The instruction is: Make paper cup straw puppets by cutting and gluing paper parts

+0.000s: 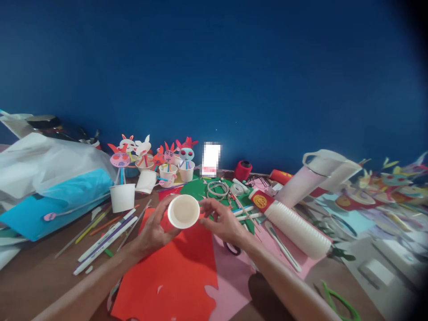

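Observation:
Above the red paper sheet (174,272), a white paper cup (183,211) is tipped so that I look straight into its open mouth; its inside looks bare. My left hand (155,225) wraps round the cup's left side, thumb low and fingers behind. At the cup's right side is my right hand (222,218), its fingers bent and their tips against the wall near the rim. The cup's outer side is mostly hidden by its rim and my hands. Pink paper (230,285) lies beneath the right wrist, with dark scissor handles (233,248) partly under it.
Paper-cup puppets (186,171) stand at the back, with another white cup (122,198) nearer left. Markers (107,238) lie on the left; a long stack of cups (297,227) lies on the right, near a pitcher (301,183). Green scissors (339,303) are at the lower right.

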`<act>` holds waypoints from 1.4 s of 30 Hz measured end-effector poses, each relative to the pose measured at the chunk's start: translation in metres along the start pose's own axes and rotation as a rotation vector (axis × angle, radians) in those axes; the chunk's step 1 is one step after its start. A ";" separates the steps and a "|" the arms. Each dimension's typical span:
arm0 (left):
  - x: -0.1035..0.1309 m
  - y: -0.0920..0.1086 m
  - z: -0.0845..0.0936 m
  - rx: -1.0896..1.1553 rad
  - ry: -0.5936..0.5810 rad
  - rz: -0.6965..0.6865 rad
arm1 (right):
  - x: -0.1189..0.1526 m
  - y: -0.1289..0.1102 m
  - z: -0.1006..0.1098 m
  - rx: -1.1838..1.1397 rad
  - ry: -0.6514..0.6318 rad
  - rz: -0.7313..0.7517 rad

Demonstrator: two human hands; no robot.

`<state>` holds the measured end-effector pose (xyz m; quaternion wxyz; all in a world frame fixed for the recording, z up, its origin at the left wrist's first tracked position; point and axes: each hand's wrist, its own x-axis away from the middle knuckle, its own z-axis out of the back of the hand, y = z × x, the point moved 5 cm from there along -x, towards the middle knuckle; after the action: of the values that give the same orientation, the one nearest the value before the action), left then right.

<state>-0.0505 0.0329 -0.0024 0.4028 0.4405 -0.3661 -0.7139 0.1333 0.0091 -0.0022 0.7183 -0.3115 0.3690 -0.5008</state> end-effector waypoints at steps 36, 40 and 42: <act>0.012 -0.036 -0.023 1.075 0.022 0.744 | -0.005 0.071 0.094 1.067 -0.049 -0.558; 0.009 -0.036 -0.025 1.131 0.029 0.719 | -0.004 0.088 0.090 1.099 -0.089 -0.590; 0.008 -0.036 -0.025 1.162 0.037 0.695 | -0.004 0.089 0.088 1.112 -0.101 -0.596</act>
<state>-0.0387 0.0366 -0.0453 0.3131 0.4542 -0.8038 -0.2224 0.2499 0.0467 -0.0270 0.6189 -0.0044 -0.0833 -0.7810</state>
